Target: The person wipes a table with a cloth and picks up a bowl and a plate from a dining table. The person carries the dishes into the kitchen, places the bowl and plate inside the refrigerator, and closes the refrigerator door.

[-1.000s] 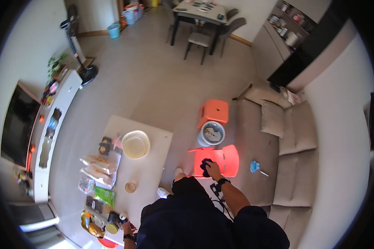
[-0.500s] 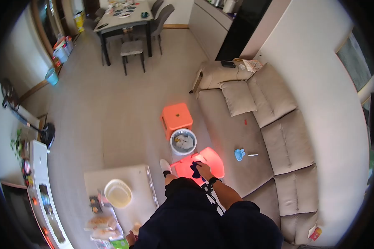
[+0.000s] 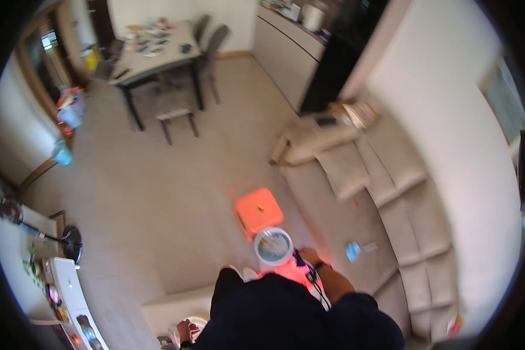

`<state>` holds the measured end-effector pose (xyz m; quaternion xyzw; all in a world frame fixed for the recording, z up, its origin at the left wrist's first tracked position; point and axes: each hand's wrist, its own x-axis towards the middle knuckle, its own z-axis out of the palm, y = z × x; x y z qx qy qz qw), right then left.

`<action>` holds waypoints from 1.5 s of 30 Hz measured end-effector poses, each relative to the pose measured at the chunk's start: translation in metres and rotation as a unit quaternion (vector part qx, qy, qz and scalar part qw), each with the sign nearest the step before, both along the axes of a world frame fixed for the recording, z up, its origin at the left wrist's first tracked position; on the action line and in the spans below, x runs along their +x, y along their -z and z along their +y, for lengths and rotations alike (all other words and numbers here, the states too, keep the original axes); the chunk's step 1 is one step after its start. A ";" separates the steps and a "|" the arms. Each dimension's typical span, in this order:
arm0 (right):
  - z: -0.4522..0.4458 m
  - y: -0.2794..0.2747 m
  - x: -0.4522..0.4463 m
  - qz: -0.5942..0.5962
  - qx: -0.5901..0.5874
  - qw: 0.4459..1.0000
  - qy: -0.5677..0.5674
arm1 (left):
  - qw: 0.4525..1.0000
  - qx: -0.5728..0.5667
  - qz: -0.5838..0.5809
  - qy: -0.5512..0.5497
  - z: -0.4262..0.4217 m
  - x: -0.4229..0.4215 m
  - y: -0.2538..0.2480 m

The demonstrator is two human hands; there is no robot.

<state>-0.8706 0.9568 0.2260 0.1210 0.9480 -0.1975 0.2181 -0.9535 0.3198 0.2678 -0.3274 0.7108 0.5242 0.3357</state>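
Note:
My right hand (image 3: 310, 256) is closed on a dark blue cloth (image 3: 298, 257), which is partly hidden and blurred. It is above a pink-red plastic stool or chair (image 3: 290, 269), mostly covered by my body. Just ahead of it, a round white-rimmed bucket (image 3: 273, 246) has pale and greyish contents I cannot make out. My left hand (image 3: 186, 330) is low at the left, beside a cream basin (image 3: 200, 321) on the pale coffee table (image 3: 169, 306). Its fingers are smeared by motion.
An orange stool (image 3: 259, 209) stands right behind the bucket. The brown sofa (image 3: 332, 216) runs along the right, with a light blue item (image 3: 353, 251) on its seat. A dining table (image 3: 157, 55) is at the back. A black fan (image 3: 71, 244) and white cabinet (image 3: 67, 286) line the left.
The view has tilted up and forward, so the room sits lower in the picture. My left hand has come up beside the basin. My right hand still has the dark blue cloth, nearer the bucket.

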 end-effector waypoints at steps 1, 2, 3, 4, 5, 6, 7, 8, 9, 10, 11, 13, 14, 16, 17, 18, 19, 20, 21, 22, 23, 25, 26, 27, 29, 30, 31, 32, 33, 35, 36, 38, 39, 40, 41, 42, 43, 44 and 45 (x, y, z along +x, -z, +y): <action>-0.001 0.028 -0.009 -0.001 0.032 0.999 -0.023 | 0.999 0.007 -0.007 -0.046 0.001 -0.018 0.001; 0.000 0.065 -0.005 0.058 0.045 0.997 0.005 | 0.997 0.009 -0.029 -0.072 -0.003 -0.032 0.008; -0.002 0.042 -0.018 -0.017 0.021 0.999 -0.025 | 0.994 0.011 -0.042 -0.096 -0.006 -0.046 0.016; -0.009 0.013 -0.032 -0.044 0.008 0.998 0.033 | 0.991 0.014 -0.060 -0.116 -0.006 -0.057 0.024; 0.017 0.140 -0.004 0.035 0.033 0.998 -0.048 | 0.987 0.010 -0.082 -0.136 -0.005 -0.071 0.030; 0.024 0.172 -0.005 0.016 0.138 0.979 -0.146 | 0.983 0.031 -0.096 -0.154 -0.009 -0.083 0.045; 0.013 0.086 -0.043 -0.101 0.063 0.980 -0.157 | 0.983 0.031 -0.113 -0.139 -0.010 -0.100 0.051; 0.005 0.068 -0.057 -0.099 0.052 0.982 -0.153 | 0.984 0.029 -0.129 -0.119 -0.011 -0.112 0.059; -0.007 0.056 -0.074 -0.142 0.033 0.986 -0.074 | 0.983 0.038 -0.128 -0.128 -0.016 -0.133 0.065; -0.017 0.047 -0.096 -0.142 0.022 0.989 -0.041 | 0.986 0.035 -0.118 -0.111 -0.019 -0.161 0.073; -0.023 0.043 -0.121 -0.125 0.014 0.992 -0.018 | 0.989 0.033 -0.111 -0.094 -0.022 -0.183 0.080; -0.036 0.035 -0.172 -0.088 -0.005 0.996 0.027 | 0.968 0.149 -0.130 -0.154 -0.054 -0.223 0.109; -0.041 0.033 -0.201 -0.061 -0.015 0.997 0.042 | 0.998 0.037 -0.042 0.027 -0.062 -0.255 0.116; -0.047 0.037 -0.254 0.015 -0.042 0.997 0.058 | 0.990 0.086 -0.046 -0.104 -0.075 -0.316 0.117; -0.045 0.037 -0.279 0.059 -0.054 0.995 0.067 | 0.966 0.125 -0.052 -0.222 -0.085 -0.350 0.108; -0.054 0.023 -0.313 0.115 -0.076 0.988 0.067 | 0.980 0.017 -0.010 -0.196 -0.072 -0.384 0.086; -0.060 0.006 -0.352 -0.085 -0.037 0.970 0.225 | 0.980 0.005 0.005 -0.200 -0.074 -0.413 0.054; -0.066 0.005 -0.377 0.012 -0.180 0.924 0.338 | 0.983 -0.011 0.029 -0.183 -0.074 -0.440 0.036; -0.072 -0.004 -0.410 0.022 -0.193 0.911 0.363 | 0.982 -0.020 0.037 -0.182 -0.076 -0.467 0.027; -0.078 -0.016 -0.443 0.032 -0.205 0.898 0.388 | 0.982 -0.029 0.045 -0.180 -0.079 -0.487 0.023; -0.069 0.019 -0.464 0.074 -0.186 0.917 0.345 | 0.982 -0.029 0.046 -0.181 -0.080 -0.504 0.021; -0.040 0.111 -0.499 0.159 -0.133 0.944 0.258 | 0.983 -0.041 0.049 -0.174 -0.083 -0.538 0.014; -0.052 0.082 -0.534 0.117 -0.258 0.897 0.338 | 0.982 -0.042 0.051 -0.175 -0.086 -0.553 0.011; -0.059 0.064 -0.565 0.081 -0.374 0.816 0.435 | 0.982 -0.031 0.012 -0.184 -0.087 -0.565 0.007; -0.085 -0.002 -0.642 0.049 -0.452 0.720 0.525 | 0.976 -0.009 -0.036 -0.213 -0.095 -0.584 0.029; -0.092 -0.022 -0.675 0.041 -0.443 0.720 0.532 | 0.972 0.001 -0.046 -0.231 -0.102 -0.584 0.050; -0.095 -0.028 -0.704 0.033 -0.435 0.720 0.539 | 0.964 0.014 -0.074 -0.254 -0.101 -0.583 0.052; -0.090 -0.013 -0.733 0.034 -0.440 0.717 0.539 | 0.956 0.027 -0.100 -0.275 -0.105 -0.591 0.053; -0.086 0.001 -0.767 0.036 -0.487 0.672 0.557 | 0.953 0.023 -0.111 -0.282 -0.105 -0.598 0.049; -0.077 0.021 -0.840 0.071 -0.546 0.629 0.548 | 0.950 0.019 -0.116 -0.289 -0.095 -0.619 0.041; -0.074 0.024 -0.883 0.103 -0.564 0.651 0.497 | 0.950 0.018 -0.116 -0.290 -0.088 -0.632 0.037; -0.076 -0.028 -0.958 0.150 -0.416 0.857 0.265 | 0.949 0.015 -0.109 -0.294 -0.078 -0.657 0.029; -0.084 -0.039 -1.004 0.127 -0.600 0.652 0.447 | 0.949 0.011 -0.103 -0.298 -0.074 -0.668 0.026; -0.082 -0.047 -1.052 0.128 -0.602 0.631 0.473 | 0.948 0.011 -0.099 -0.302 -0.071 -0.681 0.023; -0.079 -0.061 -1.095 0.124 -0.673 0.593 0.425 | 0.948 0.013 -0.094 -0.305 -0.066 -0.695 0.020; -0.087 -0.092 -1.138 0.146 -0.683 0.563 0.442 | 0.948 0.013 -0.089 -0.307 -0.065 -0.710 0.017; -0.075 -0.076 -1.184 0.207 -0.673 0.573 0.419 | 0.948 0.014 -0.084 -0.307 -0.063 -0.727 0.015; -0.065 -0.075 -1.226 0.226 -0.677 0.597 0.367 | 0.948 0.016 -0.081 -0.306 -0.062 -0.745 0.013; -0.059 -0.086 -1.268 0.244 -0.678 0.619 0.314 | 0.948 0.016 -0.078 -0.307 -0.063 -0.762 0.012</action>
